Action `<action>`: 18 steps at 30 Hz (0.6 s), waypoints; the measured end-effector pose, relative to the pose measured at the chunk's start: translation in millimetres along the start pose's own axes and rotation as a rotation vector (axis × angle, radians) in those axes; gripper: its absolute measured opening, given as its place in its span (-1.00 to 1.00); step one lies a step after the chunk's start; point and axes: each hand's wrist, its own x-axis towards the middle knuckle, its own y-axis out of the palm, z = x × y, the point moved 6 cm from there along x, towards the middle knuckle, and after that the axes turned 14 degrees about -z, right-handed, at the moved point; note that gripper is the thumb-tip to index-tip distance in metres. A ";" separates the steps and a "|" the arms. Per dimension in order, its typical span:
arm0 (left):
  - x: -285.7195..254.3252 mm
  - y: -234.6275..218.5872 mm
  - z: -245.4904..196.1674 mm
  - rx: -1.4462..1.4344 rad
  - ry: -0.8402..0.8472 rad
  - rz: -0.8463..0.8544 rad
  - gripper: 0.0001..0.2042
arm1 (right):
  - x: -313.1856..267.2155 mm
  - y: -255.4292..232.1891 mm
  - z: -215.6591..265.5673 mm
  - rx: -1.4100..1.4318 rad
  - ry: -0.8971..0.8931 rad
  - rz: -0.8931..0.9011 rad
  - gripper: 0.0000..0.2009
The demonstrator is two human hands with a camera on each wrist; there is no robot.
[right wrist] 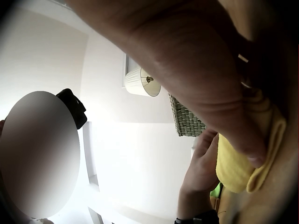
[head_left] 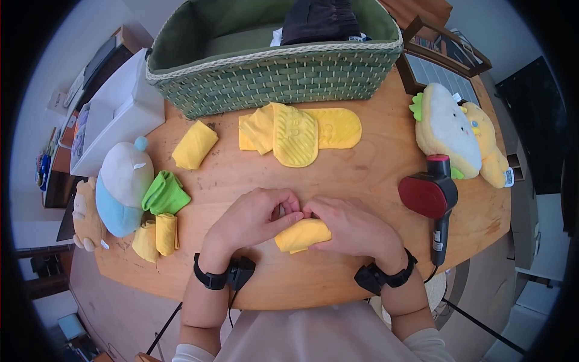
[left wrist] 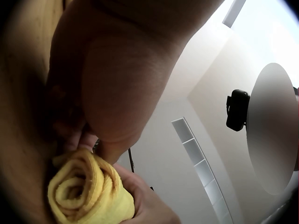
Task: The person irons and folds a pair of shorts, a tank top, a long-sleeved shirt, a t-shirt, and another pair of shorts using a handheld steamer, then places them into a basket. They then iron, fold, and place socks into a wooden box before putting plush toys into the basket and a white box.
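Observation:
Near the table's front edge a rolled yellow cloth (head_left: 303,235) lies between the two hands. The left hand (head_left: 256,217) has its curled fingers and thumb at the roll's far left side. With thumb and fingers the right hand (head_left: 350,226) grips the roll's right end. The left wrist view shows the spiral end of the roll (left wrist: 88,191) beside the left hand (left wrist: 112,88). In the right wrist view the right thumb presses on the yellow cloth (right wrist: 233,163), and the right hand (right wrist: 187,60) hides part of it. Farther back lie yellow socks with ribbed soles (head_left: 295,136).
A green woven basket (head_left: 277,81) with dark cloth stands at the back. Another yellow roll (head_left: 195,145), a green cloth (head_left: 166,193), small yellow rolls (head_left: 166,234) and plush toys (head_left: 125,187) are at the left. At the right are a hair dryer (head_left: 431,196) and more plush toys (head_left: 449,130).

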 end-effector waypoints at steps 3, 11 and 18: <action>0.1 -0.1 0.0 -0.007 0.011 -0.008 -0.82 | 0.0 0.4 -0.2 0.007 0.003 -0.002 -0.54; -0.1 0.1 2.0 -0.003 0.011 -0.010 -0.82 | -0.6 0.4 1.9 -0.005 0.001 0.016 -0.53; 0.1 -0.6 -0.4 -0.001 0.032 -0.032 -0.82 | -0.7 -0.4 -0.7 -0.009 -0.003 -0.009 -0.53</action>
